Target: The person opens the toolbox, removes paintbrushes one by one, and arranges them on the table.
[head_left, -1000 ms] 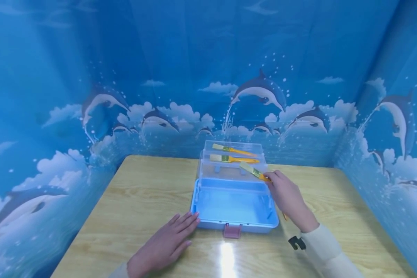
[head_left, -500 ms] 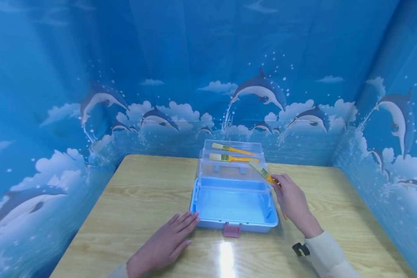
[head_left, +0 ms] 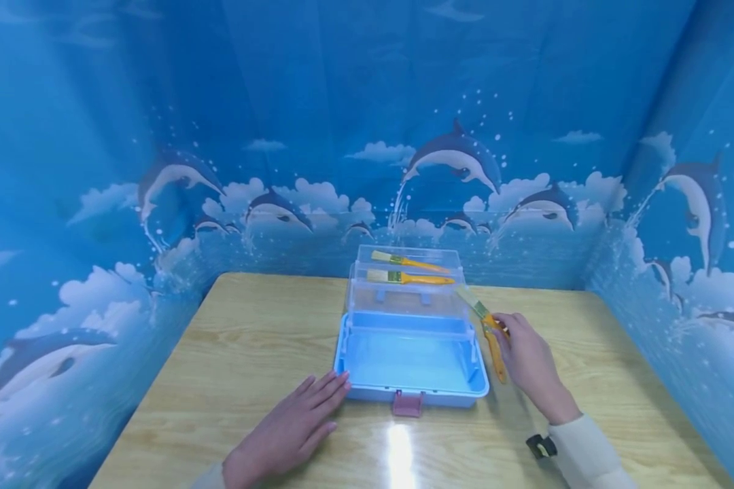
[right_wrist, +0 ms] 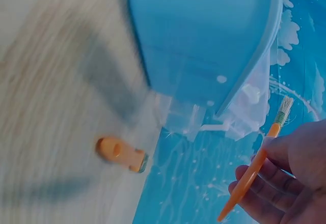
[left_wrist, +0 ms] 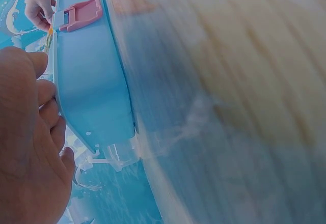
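Observation:
A blue box (head_left: 412,395) with a pink latch (head_left: 408,405) stands on the table, its clear tiered trays (head_left: 397,304) raised at the back. Two paintbrushes lie in the trays: a thin one (head_left: 418,264) above and a wider one (head_left: 425,279) below. My right hand (head_left: 529,356) pinches a paintbrush (right_wrist: 253,169) by its orange handle, held in the air beside the box's right side. Another brush (right_wrist: 119,152) lies on the table there, partly hidden in the head view. My left hand (head_left: 296,424) rests with extended fingers at the box's front left corner.
The wooden table (head_left: 245,339) extends to both sides of the box. A curtain with dolphins (head_left: 318,136) hangs behind and along both sides. A dark strap piece (head_left: 541,446) sits at the right sleeve.
My right hand has moved right and a little toward me with the paintbrush, away from over the trays. More of the brush on the table shows now. The left hand has stayed in place.

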Available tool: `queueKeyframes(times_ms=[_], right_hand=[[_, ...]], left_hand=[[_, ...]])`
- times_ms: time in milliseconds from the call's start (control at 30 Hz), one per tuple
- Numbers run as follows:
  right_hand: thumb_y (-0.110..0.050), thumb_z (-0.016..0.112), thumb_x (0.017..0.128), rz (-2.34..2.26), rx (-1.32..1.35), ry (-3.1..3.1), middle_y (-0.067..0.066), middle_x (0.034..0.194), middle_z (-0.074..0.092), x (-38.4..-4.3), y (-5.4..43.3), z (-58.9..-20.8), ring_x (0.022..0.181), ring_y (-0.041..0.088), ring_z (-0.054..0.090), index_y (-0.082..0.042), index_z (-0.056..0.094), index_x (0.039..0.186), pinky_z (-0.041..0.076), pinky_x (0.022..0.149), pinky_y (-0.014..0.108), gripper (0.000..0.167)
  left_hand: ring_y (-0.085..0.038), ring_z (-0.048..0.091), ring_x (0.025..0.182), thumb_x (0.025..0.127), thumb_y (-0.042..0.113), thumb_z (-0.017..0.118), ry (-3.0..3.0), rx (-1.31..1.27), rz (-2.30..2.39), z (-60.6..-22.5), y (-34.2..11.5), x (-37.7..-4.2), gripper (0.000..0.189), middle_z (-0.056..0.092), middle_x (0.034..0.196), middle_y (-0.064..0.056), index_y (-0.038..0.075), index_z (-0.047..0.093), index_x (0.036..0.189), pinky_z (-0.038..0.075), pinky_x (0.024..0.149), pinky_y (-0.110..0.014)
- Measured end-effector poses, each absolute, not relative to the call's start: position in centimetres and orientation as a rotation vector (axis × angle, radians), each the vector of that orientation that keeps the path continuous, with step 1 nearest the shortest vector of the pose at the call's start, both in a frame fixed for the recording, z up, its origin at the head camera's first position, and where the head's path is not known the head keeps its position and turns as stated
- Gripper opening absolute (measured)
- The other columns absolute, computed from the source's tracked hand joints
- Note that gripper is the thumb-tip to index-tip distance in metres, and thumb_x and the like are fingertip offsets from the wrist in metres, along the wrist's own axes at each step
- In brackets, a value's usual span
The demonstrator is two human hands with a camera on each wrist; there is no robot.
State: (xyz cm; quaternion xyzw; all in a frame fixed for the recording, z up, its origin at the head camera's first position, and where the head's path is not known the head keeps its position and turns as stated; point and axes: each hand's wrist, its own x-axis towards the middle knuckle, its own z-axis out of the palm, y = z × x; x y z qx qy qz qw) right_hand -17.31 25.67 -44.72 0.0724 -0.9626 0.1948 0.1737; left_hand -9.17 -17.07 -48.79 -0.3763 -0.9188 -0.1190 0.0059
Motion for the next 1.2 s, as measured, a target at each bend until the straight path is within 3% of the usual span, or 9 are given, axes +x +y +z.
queueKeyframes(times_ms=[600, 1200], right_hand=[[-0.001, 0.066, 0.096, 0.565, 0.173, -2.697, 0.024, 0.102, 0.066, -17.0, 28.9, -46.1, 0.085, 0.035, 0.066, 0.01, 0.062, 0.122, 0.059, 0.067, 0.051, 0.029], [-0.003, 0.064, 0.096, 0.567, 0.067, -2.791, 0.027, 0.099, 0.066, -17.3, 31.0, -47.6, 0.078, 0.032, 0.065, 0.013, 0.062, 0.121, 0.058, 0.061, 0.046, 0.029]], left_hand=[[-0.019, 0.021, 0.156, 0.109, 0.035, 0.044, -2.843, -1.18, -0.352, -48.9, -17.1, -9.2, 0.058, 0.021, 0.17, 0.003, 0.018, 0.026, 0.162, 0.027, 0.123, -0.052], [-0.019, 0.021, 0.156, 0.11, 0.035, 0.042, -2.855, -1.185, -0.358, -49.0, -17.2, -9.2, 0.058, 0.019, 0.17, 0.004, 0.019, 0.025, 0.163, 0.025, 0.123, -0.051]])
